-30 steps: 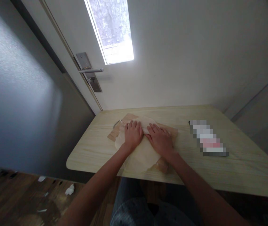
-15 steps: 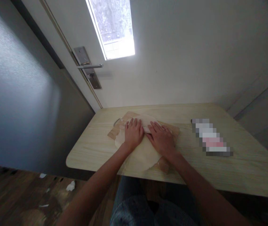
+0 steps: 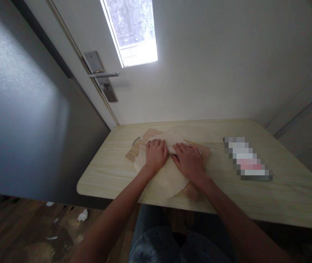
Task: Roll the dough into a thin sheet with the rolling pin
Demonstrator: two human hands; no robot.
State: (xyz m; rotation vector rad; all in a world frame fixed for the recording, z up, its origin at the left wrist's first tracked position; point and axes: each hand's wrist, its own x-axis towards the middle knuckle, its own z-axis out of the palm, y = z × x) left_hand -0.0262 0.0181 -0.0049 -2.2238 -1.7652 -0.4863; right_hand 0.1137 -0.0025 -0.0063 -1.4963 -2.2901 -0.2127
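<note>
A pale flat sheet of dough (image 3: 167, 179) lies spread over a wooden cutting board (image 3: 193, 190) on a light wood table (image 3: 254, 197). My left hand (image 3: 155, 155) presses down on the dough near its far edge, fingers together and laid flat. My right hand (image 3: 189, 160) rests beside it, also flat on the dough, fingers stretched forward. The two hands almost touch. A metal ring (image 3: 137, 140) sticks out at the board's far left corner.
A pixelated oblong object (image 3: 247, 159) lies on the table to the right. Behind the table is a white door with a metal lever handle (image 3: 102, 75) and a narrow window. Paper scraps (image 3: 82, 215) lie on the dark floor at left.
Both hands have slid slightly away from me along the dough, and the dough's far edge looks pushed a little further out. The view has tilted down a little.
</note>
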